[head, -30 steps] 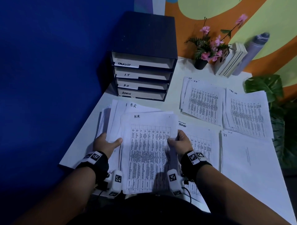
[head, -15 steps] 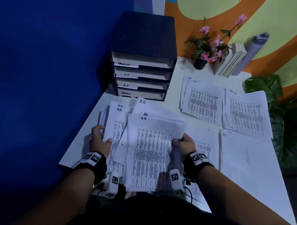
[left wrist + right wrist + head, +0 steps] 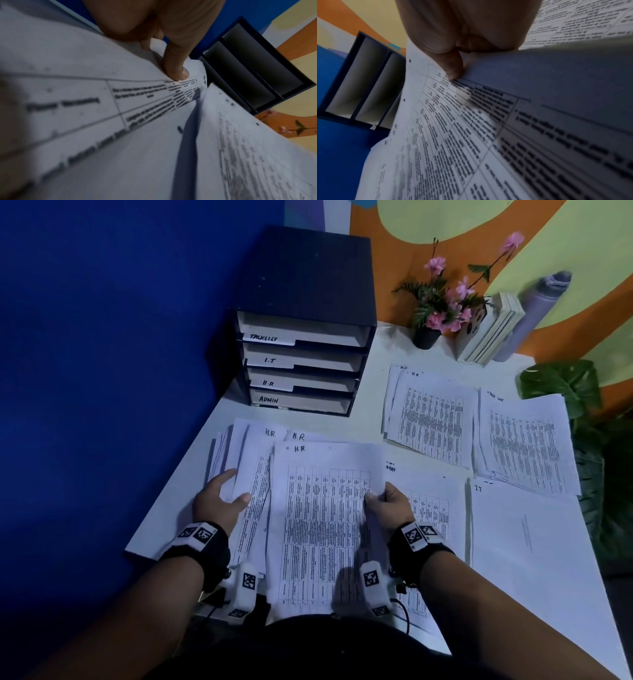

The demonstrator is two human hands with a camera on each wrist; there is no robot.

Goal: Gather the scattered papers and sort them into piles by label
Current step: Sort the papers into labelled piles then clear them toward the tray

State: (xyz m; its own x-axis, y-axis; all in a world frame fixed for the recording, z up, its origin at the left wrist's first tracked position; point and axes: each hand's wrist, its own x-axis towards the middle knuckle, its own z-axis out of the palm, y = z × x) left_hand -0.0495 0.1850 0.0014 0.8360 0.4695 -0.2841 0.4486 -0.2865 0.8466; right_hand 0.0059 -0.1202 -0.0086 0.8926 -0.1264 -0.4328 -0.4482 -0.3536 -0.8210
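White and set into a corner against a blue wall, the table (image 3: 191, 491) already carried most of the sorting: four separate piles lay to the right, an H.R pile (image 3: 430, 424) and a task-list pile (image 3: 524, 443) toward the back, an admin pile (image 3: 428, 501) and an IT pile (image 3: 524, 542) nearer the person. What remained loose was the fan of H.R sheets (image 3: 318, 525) in front of the body, at least three of them showing that label and not squared up. The right hand (image 3: 390, 505) pinched the right edge of the top sheet between thumb and curled fingers, while the left hand (image 3: 219, 498) lay with straight, spread fingers on the left side of the fan, thumb pressing a sheet down. Judging by this, the sorting by label looked nearly finished; aligning this last batch and joining it to the H.R pile seemed to be left. A labelled tray organiser (image 3: 301, 361) stood behind.
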